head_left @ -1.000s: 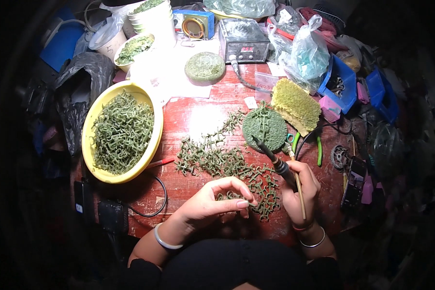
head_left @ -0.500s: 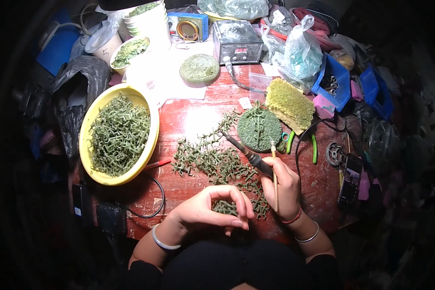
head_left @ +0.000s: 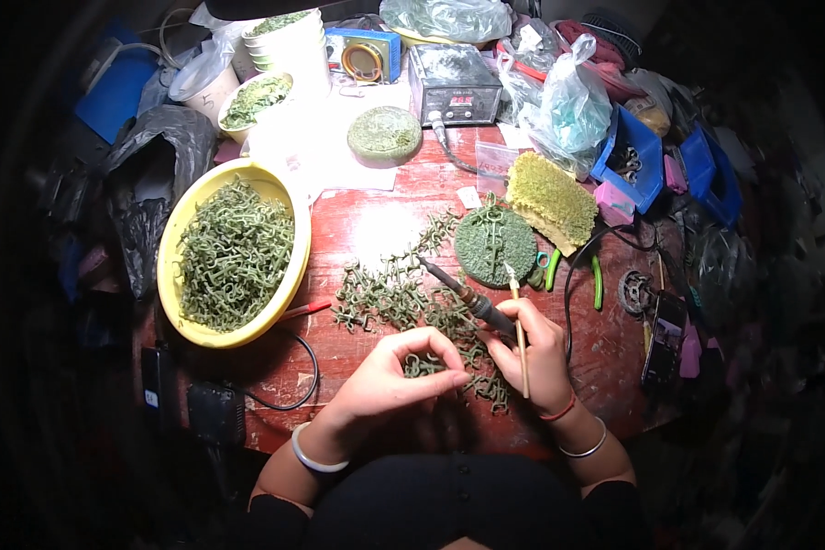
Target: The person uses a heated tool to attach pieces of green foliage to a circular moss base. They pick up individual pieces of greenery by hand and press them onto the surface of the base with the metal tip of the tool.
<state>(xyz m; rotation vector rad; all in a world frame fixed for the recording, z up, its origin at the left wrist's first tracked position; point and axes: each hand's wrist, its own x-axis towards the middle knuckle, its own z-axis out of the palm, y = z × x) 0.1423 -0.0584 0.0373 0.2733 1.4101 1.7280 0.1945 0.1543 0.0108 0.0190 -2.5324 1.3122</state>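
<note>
My right hand [head_left: 543,362] is closed around a black soldering-iron-type pen [head_left: 472,301] that points up and left. The same hand also holds a thin tool with a wooden-looking handle [head_left: 522,353] and a pale, pointed tip. Left of it, my left hand [head_left: 385,376] has thumb and fingertips brought together in a pinch; anything between them is too small to make out. Small bent green pieces [head_left: 394,298] lie heaped under and beyond both hands. Past the pen sits a round green textured disc [head_left: 520,246], with a row of green pieces across its top.
At left stands a yellow basin [head_left: 304,266] full of similar green pieces. A control box [head_left: 451,87] with a cord, another round block [head_left: 384,136] and a yellow-green sponge-like block [head_left: 550,197] are farther back. Green-handled pliers [head_left: 597,282] and blue bins [head_left: 640,165] lie right.
My left hand's fingertips have closed together and the hand has risen slightly. My right hand still grips both tools, nearly in the same place. The whole view has shifted a little.
</note>
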